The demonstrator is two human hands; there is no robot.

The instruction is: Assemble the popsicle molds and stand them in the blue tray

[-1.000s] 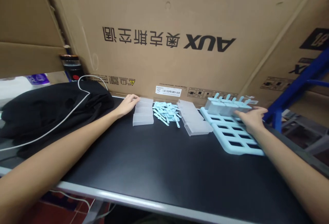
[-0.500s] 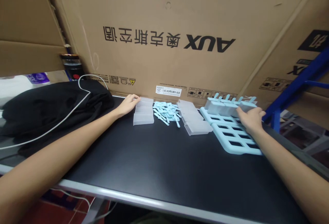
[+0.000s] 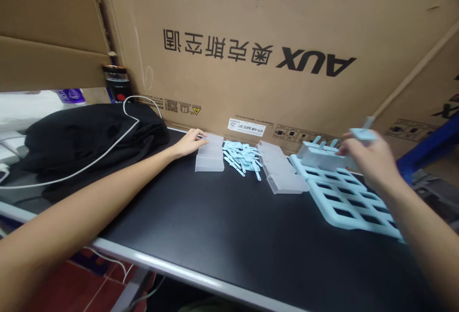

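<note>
My right hand (image 3: 373, 159), a little blurred, is closed around a popsicle mold (image 3: 364, 134) with a light blue stick lid, raised above the right side of the light blue mold rack (image 3: 335, 214). Several frosted molds with blue stick lids (image 3: 319, 156) stand in the rack's back row, left of that hand. My left hand (image 3: 191, 142) rests with loosely bent fingers at the far end of a row of frosted clear molds (image 3: 210, 161). A pile of light blue popsicle sticks (image 3: 242, 156) lies to the right of that row.
More frosted molds (image 3: 283, 173) lie between the sticks and the rack. A large cardboard box (image 3: 229, 82) walls off the back of the black table (image 3: 222, 235). Black cloth (image 3: 96, 140) with a white cable (image 3: 114, 142) covers the left side, near a dark jar (image 3: 118, 85).
My right hand has lifted a popsicle mold up from the rack's back row. The left hand stays by the clear molds. The camera view has shifted.
</note>
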